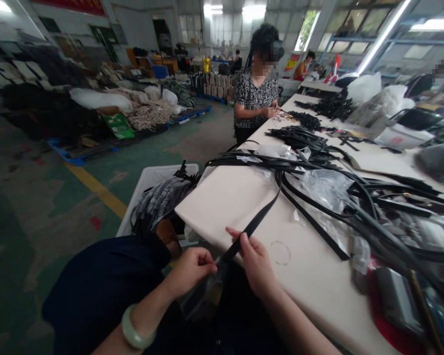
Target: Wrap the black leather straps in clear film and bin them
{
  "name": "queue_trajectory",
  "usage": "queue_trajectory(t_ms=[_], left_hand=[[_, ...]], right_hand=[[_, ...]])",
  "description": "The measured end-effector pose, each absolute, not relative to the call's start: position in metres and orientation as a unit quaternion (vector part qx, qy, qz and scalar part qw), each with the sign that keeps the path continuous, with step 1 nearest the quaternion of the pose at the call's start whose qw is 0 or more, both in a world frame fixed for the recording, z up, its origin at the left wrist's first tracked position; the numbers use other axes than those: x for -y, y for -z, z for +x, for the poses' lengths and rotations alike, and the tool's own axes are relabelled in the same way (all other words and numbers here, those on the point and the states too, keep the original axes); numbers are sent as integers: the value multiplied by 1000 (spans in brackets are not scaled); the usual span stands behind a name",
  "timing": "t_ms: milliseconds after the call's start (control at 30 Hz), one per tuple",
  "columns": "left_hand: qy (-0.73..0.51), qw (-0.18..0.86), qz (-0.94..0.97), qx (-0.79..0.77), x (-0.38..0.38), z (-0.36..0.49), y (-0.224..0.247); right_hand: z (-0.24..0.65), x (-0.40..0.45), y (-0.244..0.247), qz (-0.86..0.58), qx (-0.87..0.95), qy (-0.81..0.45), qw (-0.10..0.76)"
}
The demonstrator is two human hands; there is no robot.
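Observation:
My left hand (190,271), with a pale green bangle (135,328) on its wrist, pinches the mouth of a clear plastic bag (203,296) hanging over my dark lap. My right hand (253,264) grips a black strap (253,229) between thumb and fingers. The strap's lower end runs towards the bag, and its upper part crosses the cream table top (225,207). Both hands are just off the table's near edge. The strap's tip is hidden by my fingers.
A tangled heap of black straps and plastic bags (355,197) covers the table to the right. A white crate (151,182) with dark bundles stands at the table's left. Farther along, a co-worker (255,98) stands handling small pieces.

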State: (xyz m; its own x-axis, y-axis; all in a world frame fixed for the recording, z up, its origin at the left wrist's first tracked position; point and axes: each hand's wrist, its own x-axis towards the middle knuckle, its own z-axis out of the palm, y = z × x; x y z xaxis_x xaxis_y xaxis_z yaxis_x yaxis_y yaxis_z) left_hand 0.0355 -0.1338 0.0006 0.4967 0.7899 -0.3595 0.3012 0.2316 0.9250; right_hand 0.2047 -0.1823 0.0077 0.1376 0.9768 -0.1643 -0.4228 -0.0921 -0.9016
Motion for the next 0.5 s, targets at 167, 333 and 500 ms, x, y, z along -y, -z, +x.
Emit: queue_trajectory(t_ms=[167,333,500], left_hand=[[-209,642,578,-458,135,12,1],[-199,601,604,-485,136,-2,3],[-177,593,619,-483,135,-9,-6]], right_hand=[[183,180,-11,-391,275,-695,536],[177,165,-14,-388,178,-671,606],[194,150,-22,-290,163,-726,602]])
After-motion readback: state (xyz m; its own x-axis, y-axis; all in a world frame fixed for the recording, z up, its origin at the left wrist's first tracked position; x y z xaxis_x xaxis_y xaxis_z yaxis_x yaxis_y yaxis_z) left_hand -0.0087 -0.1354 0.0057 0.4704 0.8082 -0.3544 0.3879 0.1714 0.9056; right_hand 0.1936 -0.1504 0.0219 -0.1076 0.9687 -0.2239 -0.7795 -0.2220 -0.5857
